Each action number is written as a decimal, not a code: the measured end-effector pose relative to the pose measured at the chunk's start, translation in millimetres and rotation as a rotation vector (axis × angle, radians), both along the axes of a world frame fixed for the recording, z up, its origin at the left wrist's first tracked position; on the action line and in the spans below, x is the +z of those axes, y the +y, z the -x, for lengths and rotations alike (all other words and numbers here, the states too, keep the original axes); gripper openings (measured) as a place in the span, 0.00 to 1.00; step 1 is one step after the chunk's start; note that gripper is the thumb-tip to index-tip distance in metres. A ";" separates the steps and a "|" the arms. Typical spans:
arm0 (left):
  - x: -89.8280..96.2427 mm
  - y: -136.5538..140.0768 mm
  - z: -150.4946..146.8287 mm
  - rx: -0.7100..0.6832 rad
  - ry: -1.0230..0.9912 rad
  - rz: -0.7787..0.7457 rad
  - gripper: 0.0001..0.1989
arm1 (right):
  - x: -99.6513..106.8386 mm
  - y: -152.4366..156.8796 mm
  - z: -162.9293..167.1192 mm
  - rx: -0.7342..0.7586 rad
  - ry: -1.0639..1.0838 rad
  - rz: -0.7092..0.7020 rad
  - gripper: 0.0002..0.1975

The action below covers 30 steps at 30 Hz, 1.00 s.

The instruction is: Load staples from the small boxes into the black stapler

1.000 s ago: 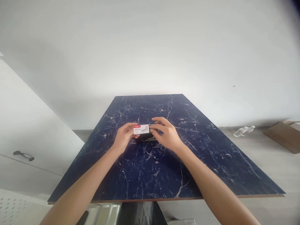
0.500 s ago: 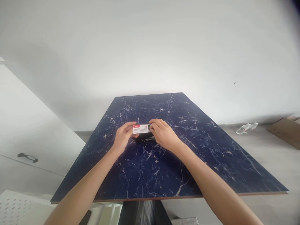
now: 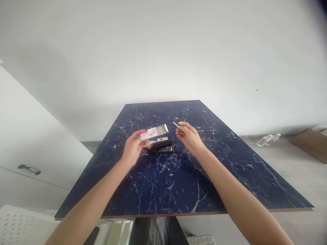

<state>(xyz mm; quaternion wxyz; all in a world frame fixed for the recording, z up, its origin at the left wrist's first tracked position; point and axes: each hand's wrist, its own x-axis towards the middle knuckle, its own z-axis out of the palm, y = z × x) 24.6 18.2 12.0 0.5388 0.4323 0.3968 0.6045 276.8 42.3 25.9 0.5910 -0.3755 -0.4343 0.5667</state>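
My left hand grips the left end of a small white and red staple box, whose right end is open with a flap sticking out. Apart from it, to the right, my right hand pinches a thin grey strip of staples between thumb and fingers. Below the box, a black stapler with an orange part at its left end lies on the dark blue marbled table. Just behind the stapler is another white box, partly hidden.
A plastic bottle lies on the floor at the right, near a brown cardboard box. At the left stands a white cabinet with a dark handle. A pale wall rises behind the table.
My right hand has moved off to the right, away from the staple box, with the staple strip in its fingers. The box now tilts with its right end open, and the stapler shows more fully.
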 end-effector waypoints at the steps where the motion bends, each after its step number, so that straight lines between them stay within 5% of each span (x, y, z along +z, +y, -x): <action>1: -0.3 0.1 -0.2 -0.005 -0.013 0.008 0.17 | 0.1 0.0 0.3 0.033 0.054 0.026 0.13; 9: -1.0 -2.9 -3.9 -0.064 -0.031 -0.002 0.18 | 6.1 -9.7 8.8 0.175 0.188 0.201 0.07; 18: -2.8 -7.5 -7.9 -0.126 0.023 -0.013 0.16 | 0.6 -17.0 16.8 0.220 -0.247 0.004 0.17; 30: -2.5 -12.5 -10.0 -0.259 0.092 -0.013 0.20 | 12.1 -24.1 14.4 0.322 -0.399 -0.051 0.18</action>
